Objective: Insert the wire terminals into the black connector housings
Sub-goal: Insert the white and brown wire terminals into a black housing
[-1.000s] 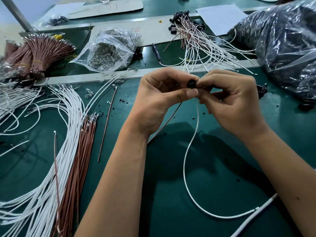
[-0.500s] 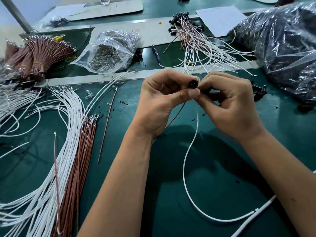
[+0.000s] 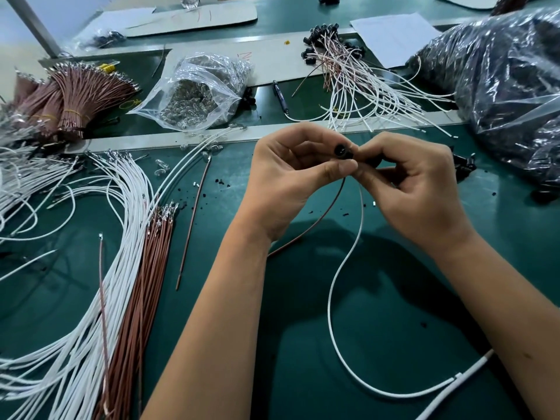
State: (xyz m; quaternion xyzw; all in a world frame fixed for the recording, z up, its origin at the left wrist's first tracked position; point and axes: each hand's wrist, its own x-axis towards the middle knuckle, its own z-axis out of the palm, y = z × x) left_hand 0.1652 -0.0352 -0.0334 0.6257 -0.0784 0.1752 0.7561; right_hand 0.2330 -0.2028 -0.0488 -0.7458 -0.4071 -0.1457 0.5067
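Note:
Above the green mat, both hands meet at a small round black connector housing (image 3: 341, 150). My left hand (image 3: 291, 177) pinches it between thumb and curled forefinger. My right hand (image 3: 415, 183) grips its other side with bent fingers. A white wire (image 3: 333, 286) hangs from the housing and loops down to the mat. A brown wire (image 3: 315, 222) also drops from it and passes under my left wrist. The terminals themselves are hidden by my fingers.
Loose white wires (image 3: 91, 268) and brown wires (image 3: 145, 277) lie in bundles at the left. A clear bag of small parts (image 3: 197, 92) sits behind. Finished assemblies (image 3: 348, 71) lie at the back, and a large dark plastic bag (image 3: 500, 86) at the right. A few black housings (image 3: 463, 166) lie beside my right hand.
My hands have stayed together on the housing, with only small finger shifts. The brown wire now shows more clearly below my left thumb.

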